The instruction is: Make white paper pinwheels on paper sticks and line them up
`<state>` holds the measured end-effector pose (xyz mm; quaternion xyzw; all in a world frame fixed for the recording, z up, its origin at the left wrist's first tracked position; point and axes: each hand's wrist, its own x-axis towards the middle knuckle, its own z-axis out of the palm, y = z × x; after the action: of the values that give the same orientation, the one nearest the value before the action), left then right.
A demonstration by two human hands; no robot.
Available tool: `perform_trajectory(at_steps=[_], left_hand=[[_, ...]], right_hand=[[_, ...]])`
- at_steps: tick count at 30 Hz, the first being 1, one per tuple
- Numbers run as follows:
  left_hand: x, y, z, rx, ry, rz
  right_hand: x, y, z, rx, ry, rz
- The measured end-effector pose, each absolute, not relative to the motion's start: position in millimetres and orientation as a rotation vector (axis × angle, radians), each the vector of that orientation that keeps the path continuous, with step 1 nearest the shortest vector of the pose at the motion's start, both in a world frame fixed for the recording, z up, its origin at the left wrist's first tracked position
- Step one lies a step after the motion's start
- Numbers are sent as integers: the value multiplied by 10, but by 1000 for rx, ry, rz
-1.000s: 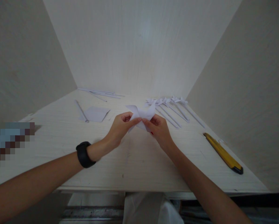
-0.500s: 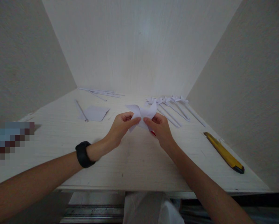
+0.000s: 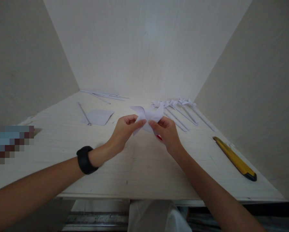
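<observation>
Between my two hands is a white paper pinwheel point(image 3: 147, 113), its curved blades spread out above the table. My left hand point(image 3: 125, 129) pinches it near the centre with the thumb on top. From the other side my right hand point(image 3: 167, 130) grips it the same way, thumb close to the left thumb. The fingers behind the paper are partly hidden. A small red thing point(image 3: 159, 137) shows just under my right hand; its kind is hidden.
Several paper pinwheels on rolled sticks point(image 3: 180, 112) lie at the back right. A yellow utility knife point(image 3: 235, 159) rests at the right edge. Paper sheets point(image 3: 100, 116), a rolled paper stick point(image 3: 83, 113) and thin paper rolls point(image 3: 103, 95) lie left. A blurred-out object point(image 3: 10, 141) sits far left.
Both hands stay at nearly the same place with the pinwheel between them. The thumbs have shifted very slightly at its centre.
</observation>
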<state>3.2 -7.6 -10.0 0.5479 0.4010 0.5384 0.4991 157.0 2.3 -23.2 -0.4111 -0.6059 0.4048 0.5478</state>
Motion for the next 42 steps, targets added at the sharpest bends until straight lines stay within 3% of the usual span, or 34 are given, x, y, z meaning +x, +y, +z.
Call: perform_trajectory(at_steps=[42], left_hand=[[13,125,-326,1307,918,1167]], right_hand=[[1503,68,-371,-1325,-1610,531]])
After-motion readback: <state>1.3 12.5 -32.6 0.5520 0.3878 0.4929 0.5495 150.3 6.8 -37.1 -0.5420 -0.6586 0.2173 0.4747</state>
